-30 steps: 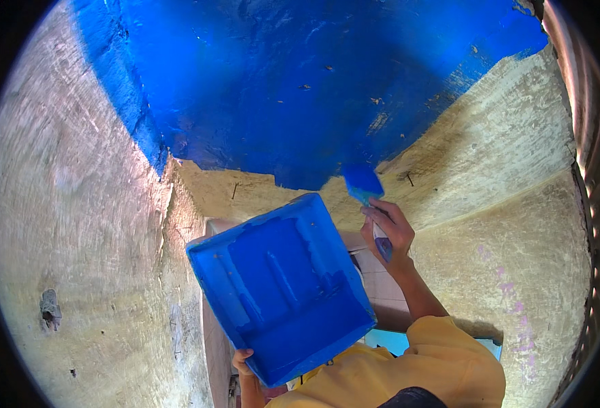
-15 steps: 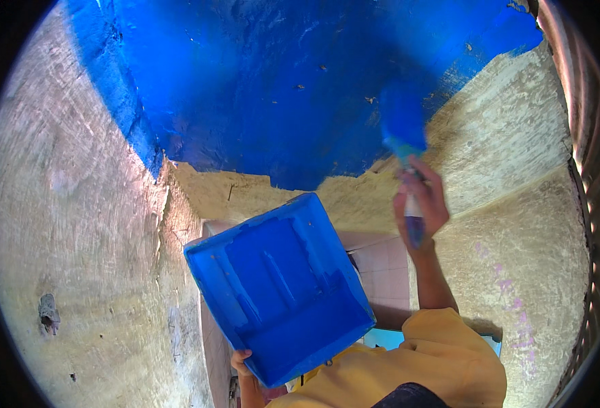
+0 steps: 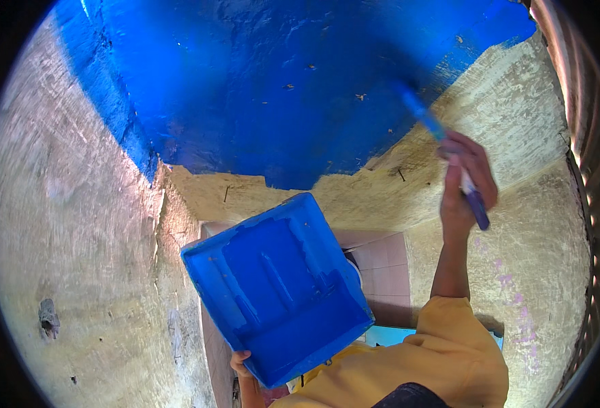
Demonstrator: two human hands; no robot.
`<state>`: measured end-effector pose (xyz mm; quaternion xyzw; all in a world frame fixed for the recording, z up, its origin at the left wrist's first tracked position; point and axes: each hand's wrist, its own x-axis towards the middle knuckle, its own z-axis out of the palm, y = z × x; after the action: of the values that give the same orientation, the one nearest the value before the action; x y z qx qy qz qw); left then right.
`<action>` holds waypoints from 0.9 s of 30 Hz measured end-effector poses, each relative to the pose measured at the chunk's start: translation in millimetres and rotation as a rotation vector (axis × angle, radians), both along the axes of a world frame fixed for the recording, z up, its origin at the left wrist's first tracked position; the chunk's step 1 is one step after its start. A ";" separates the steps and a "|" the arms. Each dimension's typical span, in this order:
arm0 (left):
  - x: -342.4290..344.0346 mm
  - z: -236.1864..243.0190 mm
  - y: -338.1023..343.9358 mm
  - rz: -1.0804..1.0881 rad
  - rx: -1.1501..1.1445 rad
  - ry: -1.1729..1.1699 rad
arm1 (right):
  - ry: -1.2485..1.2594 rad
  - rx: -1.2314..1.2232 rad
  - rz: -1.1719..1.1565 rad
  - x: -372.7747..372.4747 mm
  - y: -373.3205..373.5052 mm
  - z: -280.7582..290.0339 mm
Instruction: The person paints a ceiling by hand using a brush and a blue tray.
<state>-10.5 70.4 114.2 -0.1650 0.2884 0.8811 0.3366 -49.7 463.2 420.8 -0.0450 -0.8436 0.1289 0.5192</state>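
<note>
My right hand [image 3: 469,173] is closed round the handle of a paintbrush [image 3: 422,112], whose white and dark purple handle end sticks out below the fingers. Blue paint coats the bristles; blurred by motion, their tip lies over the lower right of the blue-painted wall area [image 3: 259,88]. I cannot tell whether the tip touches the wall. My left hand [image 3: 241,362] grips the lower left edge of a blue paint tray [image 3: 283,285], which is tilted, with blue paint spread inside it. Most of the left hand's fingers are hidden under the tray.
Bare, stained plaster wall [image 3: 75,204] runs down the left, with a small hole [image 3: 48,318] in it. Two nails [image 3: 401,175] stick out of the unpainted strip below the blue. Corrugated sheeting [image 3: 572,88] edges the right side. Pinkish floor tiles [image 3: 381,265] show behind the tray.
My right hand has swung right with the paintbrush, which now leans up to the left instead of standing nearly upright. The tray in my left hand has hardly moved.
</note>
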 end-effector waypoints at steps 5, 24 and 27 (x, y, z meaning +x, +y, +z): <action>-0.6 3.8 5.4 -0.008 0.020 -0.014 | 0.134 0.269 -0.183 4.0 7.0 -2.1; -3.4 -8.2 14.9 -0.011 -0.040 0.000 | 0.098 0.174 -0.023 23.1 21.7 87.8; -2.7 -8.7 18.1 -0.016 -0.049 0.014 | 0.319 0.339 -0.142 13.8 16.8 110.1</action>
<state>-13.3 88.5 105.6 -0.1648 0.3137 0.8721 0.3375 -36.0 480.0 530.9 0.0045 -0.7551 -0.0462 0.6539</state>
